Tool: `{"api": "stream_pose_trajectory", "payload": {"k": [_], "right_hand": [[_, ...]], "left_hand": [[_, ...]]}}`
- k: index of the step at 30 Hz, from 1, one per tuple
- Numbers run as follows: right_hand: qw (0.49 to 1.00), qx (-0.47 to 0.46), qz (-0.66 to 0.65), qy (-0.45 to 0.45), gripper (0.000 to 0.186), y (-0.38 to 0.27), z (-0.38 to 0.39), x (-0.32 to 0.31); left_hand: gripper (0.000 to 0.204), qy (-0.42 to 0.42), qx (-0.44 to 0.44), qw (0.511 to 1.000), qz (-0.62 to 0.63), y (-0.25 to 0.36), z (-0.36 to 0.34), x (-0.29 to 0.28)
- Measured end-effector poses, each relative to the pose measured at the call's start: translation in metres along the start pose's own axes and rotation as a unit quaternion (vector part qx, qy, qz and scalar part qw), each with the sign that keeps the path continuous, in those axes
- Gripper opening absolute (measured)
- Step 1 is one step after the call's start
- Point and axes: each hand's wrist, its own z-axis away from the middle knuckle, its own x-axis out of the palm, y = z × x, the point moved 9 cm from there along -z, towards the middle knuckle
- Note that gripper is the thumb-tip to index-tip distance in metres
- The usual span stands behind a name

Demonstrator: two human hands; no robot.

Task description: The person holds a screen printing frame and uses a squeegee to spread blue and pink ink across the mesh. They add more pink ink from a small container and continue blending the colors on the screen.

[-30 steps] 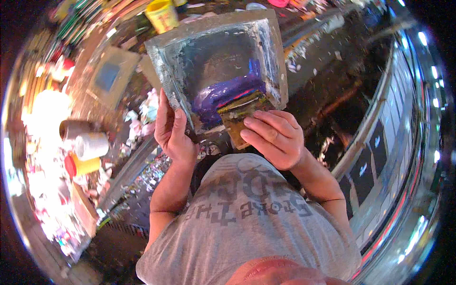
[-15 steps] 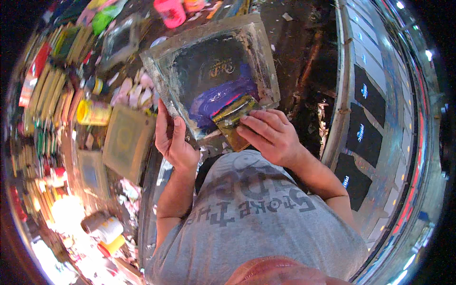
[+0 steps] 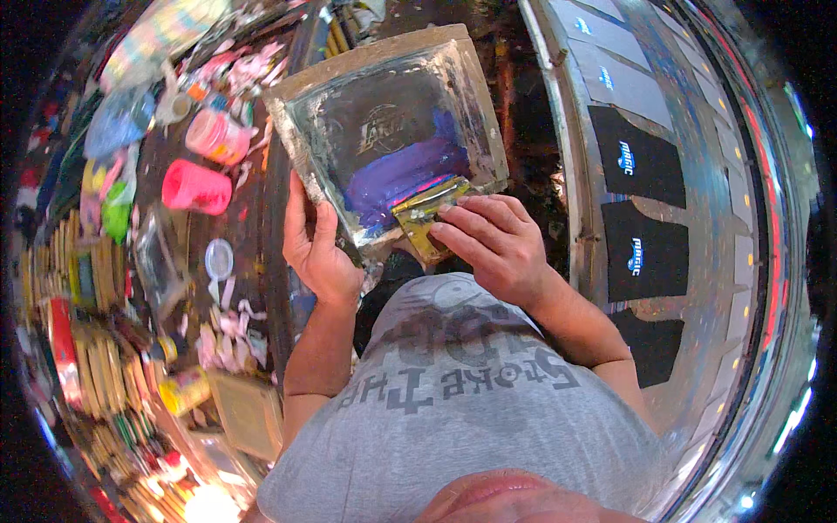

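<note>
My left hand [image 3: 324, 261] is closed on the left edge of a screen printing frame [image 3: 366, 59], thumb and fingers on either side of the rim. The frame is held up, tilted, in front of my body. Its dark mesh bears a faint logo, and wet purple ink [image 3: 403, 172] spreads over its lower part. In my right hand [image 3: 501, 242] is a squeegee [image 3: 425, 234], stained yellow-brown, its blade lying against the lower edge of the ink. The fingers lie across its handle; the thumb is hidden.
On the right runs a long printing table [image 3: 702, 218] with black cut fabric pieces [image 3: 649, 152] and grey ones [image 3: 602, 39], some printed in blue and white. A cluttered bench stands left, with a pink tub [image 3: 197, 186], a pink-labelled jar [image 3: 218, 137], a round lid [image 3: 220, 259] and another screen [image 3: 248, 410].
The bench items have slid down in the picture and the fabric pieces have shifted left and downward, as my viewpoint moved along. Both hands keep their holds on the frame and squeegee.
</note>
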Motion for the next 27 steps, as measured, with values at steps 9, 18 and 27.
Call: {"api": "stream_pose_trajectory", "payload": {"k": [9, 18, 27], "right_hand": [[0.995, 0.052, 0.082, 0.021, 0.046, 0.132, -0.089, 0.053], [0.983, 0.165, 0.07, 0.036, 0.044, 0.238, -0.159, 0.067], [0.989, 0.127, 0.066, 0.024, 0.045, 0.353, -0.206, 0.108]], "left_hand": [[0.062, -0.081, -0.037, 0.996, 0.022, -0.088, -0.172, 0.102], [0.06, -0.172, -0.08, 0.982, 0.02, -0.136, -0.287, 0.17], [0.062, -0.157, -0.055, 0.986, 0.004, -0.186, -0.381, 0.235]]}}
